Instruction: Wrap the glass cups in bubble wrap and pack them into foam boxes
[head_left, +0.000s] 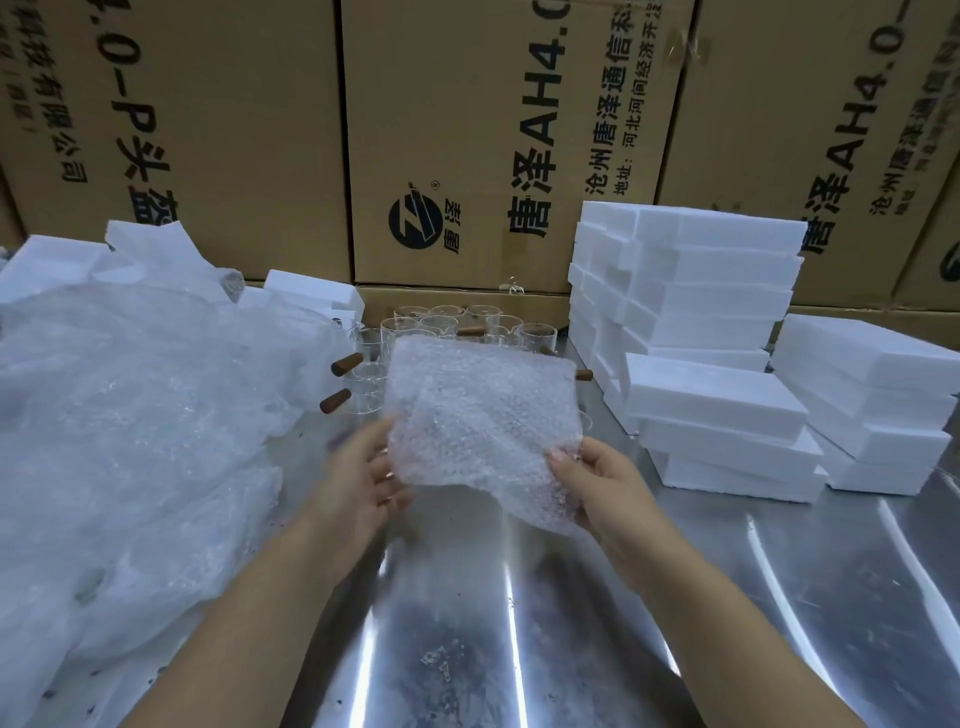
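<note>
The person holds one sheet of bubble wrap (483, 415) up between both hands, above the counter (519, 634). The left hand (358, 478) pinches its lower left edge and the right hand (602, 488) its lower right corner, thumb on the front and fingers behind, so each grip is closed on the sheet and neither holds a cup. The sheet is roughly square with no clear long axis, and it tilts up and away from the person. The glass cups (441, 325) stand upright in a cluster straight ahead, just beyond the sheet's far edge and partly hidden behind it. Their wooden handles (347, 364) stick out sideways, mostly to the left. Both hands sit about equally near the cluster, the left perhaps slightly nearer the cups whose handles show, so the next move probably means freeing one hand and reaching forward past the sheet. The foam boxes (691, 291) are stacked in white piles to the right, well apart from the hands. A loose pile of bubble wrap (130, 415) covers the left side. The counter is shiny sheet metal with streaks of glare, and tall printed cardboard cartons (467, 130) wall off the back.
</note>
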